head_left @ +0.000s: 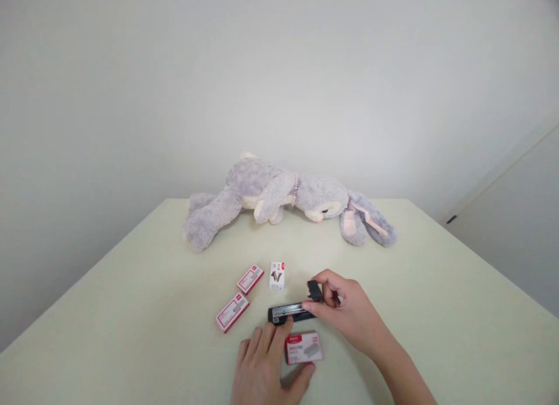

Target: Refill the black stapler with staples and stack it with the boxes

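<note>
A black stapler (279,313) lies crosswise near the front of the table, its top swung up so that the metal staple channel shows. My right hand (347,306) is closed at its right end, fingers round the raised black part and thumb at the channel. My left hand (262,364) rests on the table with the thumb spread from the fingers; its index fingertip touches the stapler's near side. Between that thumb and index finger lies a red-and-white staple box (304,348), close to the thumb. I cannot see whether staples are in the channel.
Left of the stapler lie two red-and-white boxes, one nearer (232,313) and one farther (250,279). Behind it is a small white box (276,275). A grey plush rabbit (279,189) lies on its side along the back of the pale table (144,288), before the wall.
</note>
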Available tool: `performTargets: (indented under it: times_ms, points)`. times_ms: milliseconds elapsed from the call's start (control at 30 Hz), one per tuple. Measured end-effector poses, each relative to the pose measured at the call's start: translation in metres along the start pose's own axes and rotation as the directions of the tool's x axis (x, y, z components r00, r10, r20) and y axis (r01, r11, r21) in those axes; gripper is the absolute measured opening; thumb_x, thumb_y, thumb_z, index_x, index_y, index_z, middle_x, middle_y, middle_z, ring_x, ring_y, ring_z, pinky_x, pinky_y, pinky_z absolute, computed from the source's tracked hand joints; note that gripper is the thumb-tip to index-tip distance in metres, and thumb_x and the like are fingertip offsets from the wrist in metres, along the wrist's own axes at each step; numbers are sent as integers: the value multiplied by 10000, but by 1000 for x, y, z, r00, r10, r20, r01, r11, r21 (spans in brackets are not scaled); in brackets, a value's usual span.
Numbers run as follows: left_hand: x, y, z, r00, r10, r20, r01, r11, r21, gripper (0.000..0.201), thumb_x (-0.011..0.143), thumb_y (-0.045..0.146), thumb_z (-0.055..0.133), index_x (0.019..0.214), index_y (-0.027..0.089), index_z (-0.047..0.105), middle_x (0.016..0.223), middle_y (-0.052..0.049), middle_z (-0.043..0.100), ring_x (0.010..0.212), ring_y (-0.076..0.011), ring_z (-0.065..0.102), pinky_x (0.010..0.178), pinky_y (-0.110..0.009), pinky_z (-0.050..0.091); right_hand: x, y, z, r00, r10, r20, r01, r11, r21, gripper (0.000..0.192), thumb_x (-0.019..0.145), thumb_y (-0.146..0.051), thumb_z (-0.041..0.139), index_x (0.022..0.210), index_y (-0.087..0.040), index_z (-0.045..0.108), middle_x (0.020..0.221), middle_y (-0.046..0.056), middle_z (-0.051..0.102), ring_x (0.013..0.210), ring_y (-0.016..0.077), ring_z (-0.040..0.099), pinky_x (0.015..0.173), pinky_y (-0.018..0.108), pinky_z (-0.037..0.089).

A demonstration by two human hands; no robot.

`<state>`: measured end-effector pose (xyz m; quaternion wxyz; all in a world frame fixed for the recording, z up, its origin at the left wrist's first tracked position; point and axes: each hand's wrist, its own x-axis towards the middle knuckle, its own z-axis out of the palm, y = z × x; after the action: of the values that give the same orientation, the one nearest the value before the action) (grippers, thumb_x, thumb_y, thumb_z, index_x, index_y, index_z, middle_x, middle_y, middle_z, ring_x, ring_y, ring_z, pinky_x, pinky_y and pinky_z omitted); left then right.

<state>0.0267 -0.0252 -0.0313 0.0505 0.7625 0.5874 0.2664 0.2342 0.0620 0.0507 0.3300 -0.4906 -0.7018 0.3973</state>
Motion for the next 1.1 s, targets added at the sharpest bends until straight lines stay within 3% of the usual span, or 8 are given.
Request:
performTargets:
  times_ms: [200,400,633,733,833,933,1000,1100]
  points:
    - [-3,11,10,991,-120,-66,118,992,-45,434,757,397,805,1164,298,694,1065,-55,712,994,-288,649,827,-401,446,14,-10,33,994,-102,46,111,944,-311,266,761,-374,902,896,-251,708,726,-61,508,679,134,509,623,250,318]
    - [-8,13,5,995,-48,-84,45,998,-35,436,791,331,798,1215,366,704,922,-29,646,850,-234,621,746,-368,452,8,-9,29,989,-93,112,128,921,-369,168,845,-290,831,978,-279,729,757,-39,589,777,169,555,670,255,348]
    - [-1,-39,-34,944,-179,-276,229,961,158,333,854,421,725,1163,312,663,1414,-100,570,1242,-376,541,966,-563,472,1,4,16,998,-25,53,45,908,-416,143,919,-359,754,1032,-274,731,715,-40,526,719,169,548,637,269,341]
    - [3,-60,-39,959,-211,-188,231,969,90,382,908,449,663,1241,279,583,1506,-93,519,1326,-355,505,1028,-570,470,0,5,16,999,-23,45,40,908,-416,145,923,-354,742,1044,-275,726,712,-41,523,718,169,551,637,270,343]
    - [14,-72,-42,970,-224,-95,230,971,62,533,966,464,595,1451,296,452,1548,-80,493,1335,-327,502,1027,-544,481,-1,2,17,999,-17,43,33,908,-417,146,920,-347,730,1048,-276,722,720,-40,531,717,170,555,642,272,348]
    - [31,-79,-50,990,-138,20,135,987,83,659,980,442,573,1583,354,322,1586,-52,460,1270,-307,531,1017,-514,491,-4,-1,15,999,-3,36,18,907,-421,141,917,-319,694,1049,-272,712,719,-38,547,724,176,564,654,272,358]
    - [40,-81,-54,994,-77,83,70,994,84,641,981,395,564,1583,366,346,1572,-42,475,1224,-290,549,1020,-496,493,-5,-1,13,1000,14,27,-2,908,-419,143,908,-299,665,1043,-270,702,705,-41,553,706,176,563,647,271,355]
    - [42,-76,-52,996,-59,70,54,996,66,587,980,361,556,1548,310,419,1519,-67,515,1230,-288,545,1041,-488,484,-1,3,13,997,75,-35,-83,917,-390,144,894,-322,646,1021,-262,678,658,-58,540,616,160,530,590,265,323]
